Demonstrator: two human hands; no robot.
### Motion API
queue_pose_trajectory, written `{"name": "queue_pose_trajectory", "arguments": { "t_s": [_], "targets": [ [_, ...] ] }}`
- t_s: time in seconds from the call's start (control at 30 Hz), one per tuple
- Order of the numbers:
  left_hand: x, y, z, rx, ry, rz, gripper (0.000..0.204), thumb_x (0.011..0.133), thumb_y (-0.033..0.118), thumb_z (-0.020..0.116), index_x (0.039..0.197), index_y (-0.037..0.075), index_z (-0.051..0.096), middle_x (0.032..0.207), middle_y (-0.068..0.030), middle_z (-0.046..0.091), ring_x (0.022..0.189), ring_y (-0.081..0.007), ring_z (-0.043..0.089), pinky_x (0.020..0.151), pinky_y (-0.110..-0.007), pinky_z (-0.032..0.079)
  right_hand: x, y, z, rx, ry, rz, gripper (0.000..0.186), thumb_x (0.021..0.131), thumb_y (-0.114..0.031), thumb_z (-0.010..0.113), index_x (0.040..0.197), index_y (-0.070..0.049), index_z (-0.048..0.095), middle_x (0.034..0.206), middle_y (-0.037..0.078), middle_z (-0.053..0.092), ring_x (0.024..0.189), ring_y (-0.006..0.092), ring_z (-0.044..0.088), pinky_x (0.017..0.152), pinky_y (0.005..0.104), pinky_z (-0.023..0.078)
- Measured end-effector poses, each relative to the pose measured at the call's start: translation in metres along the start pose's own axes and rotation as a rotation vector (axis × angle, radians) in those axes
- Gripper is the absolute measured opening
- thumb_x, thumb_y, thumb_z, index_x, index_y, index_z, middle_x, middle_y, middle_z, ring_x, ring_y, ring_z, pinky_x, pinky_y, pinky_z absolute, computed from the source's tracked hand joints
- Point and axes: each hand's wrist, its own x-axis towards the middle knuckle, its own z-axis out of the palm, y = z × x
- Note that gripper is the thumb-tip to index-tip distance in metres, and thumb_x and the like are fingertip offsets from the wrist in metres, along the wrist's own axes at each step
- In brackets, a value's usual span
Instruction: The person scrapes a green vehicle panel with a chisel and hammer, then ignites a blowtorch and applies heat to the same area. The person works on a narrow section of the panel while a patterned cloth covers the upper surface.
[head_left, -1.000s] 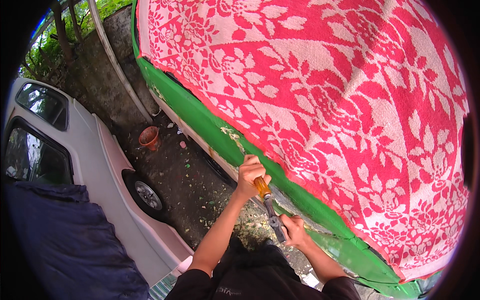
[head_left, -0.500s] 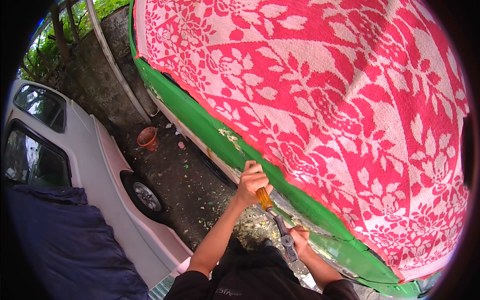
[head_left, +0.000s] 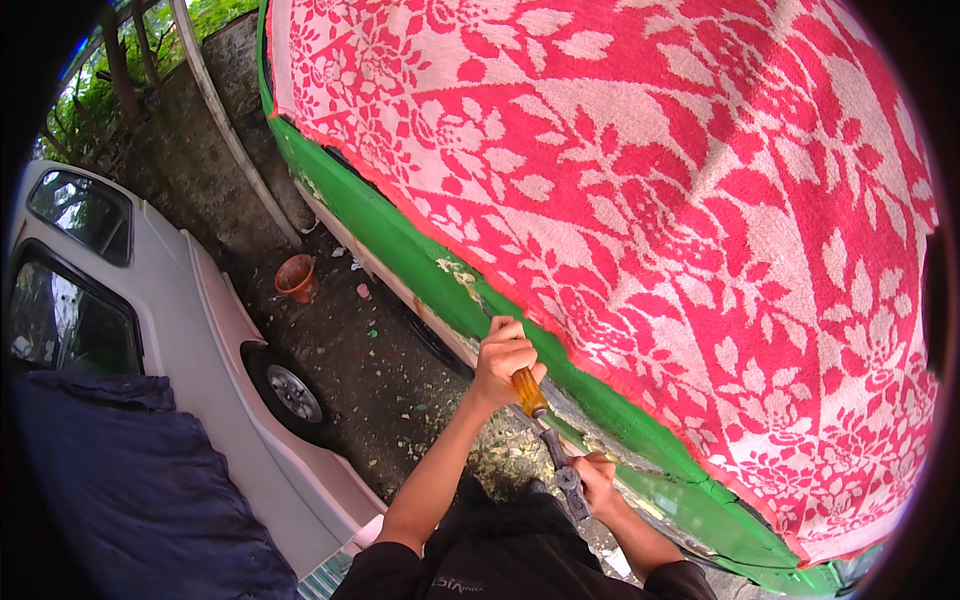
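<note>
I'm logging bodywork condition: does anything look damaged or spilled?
Yes. The green painted car body has a pale, ragged patch beyond the bare left hand, breaking its colour; pale flakes litter the dark ground.

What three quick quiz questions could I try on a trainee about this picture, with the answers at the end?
1. Which hand grips the amber handle?
2. What covers the top of the green vehicle?
(a) A plain yellow sheet
(b) A red-and-pale leaf-patterned cloth
(c) A heap of straw
3. True or false: the orange bucket is on the ground between the pale car and the green vehicle.

Key:
1. The left hand; the right hand holds a dark, hammer-like tool.
2. b
3. True
</note>
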Motion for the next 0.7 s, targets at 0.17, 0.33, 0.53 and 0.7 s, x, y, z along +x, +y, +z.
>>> {"name": "queue_pose_trajectory", "arguments": {
  "t_s": [0.17,0.33,0.53,0.7],
  "targets": [
    [-0.002,-0.004,-0.003,-0.001,-0.064,0.004,0.031,0.058,-0.001,0.062,0.053,0.006,0.032,0.051,-0.0029,0.031,0.056,-0.0214,0.035,0.068,-0.036,0.035,0.003,0.007,-0.003,0.127,0.000,-0.108,0.018,0.089,-0.012,0.052,0.084,0.002,0.063,0.062,0.011,0.058,0.044,0.0279,0.055,0.045,0.0371,0.045],
    [0.002,-0.004,-0.011,-0.007,-0.111,-0.012,0.031,0.058,-0.001,0.063,0.054,0.006,0.033,0.051,-0.0035,0.033,0.057,-0.0215,0.038,0.069,-0.037,0.037,0.013,0.016,0.001,-0.087,-0.141,0.013,0.017,0.087,-0.012,0.051,0.080,0.001,0.060,0.062,0.011,0.058,0.044,0.0271,0.054,0.043,0.0384,0.044],
    [-0.002,-0.005,-0.007,-0.004,-0.115,-0.004,0.031,0.059,0.000,0.065,0.055,0.005,0.035,0.053,-0.0044,0.034,0.058,-0.0216,0.039,0.071,-0.038,0.038,0.019,0.008,0.003,0.169,0.012,-0.233,0.010,0.084,-0.005,0.053,0.083,0.001,0.060,0.057,0.010,0.053,0.042,0.0300,0.052,0.042,0.0377,0.043],
    [-0.004,-0.021,-0.017,-0.002,-0.048,-0.095,0.031,0.058,0.001,0.064,0.055,0.005,0.033,0.053,-0.0044,0.031,0.057,-0.0221,0.037,0.069,-0.036,0.035,0.010,0.013,-0.001,-0.007,-0.064,-0.048,0.008,0.081,-0.002,0.053,0.081,0.002,0.060,0.058,0.010,0.054,0.042,0.0272,0.053,0.041,0.0383,0.043]
  ]
}}
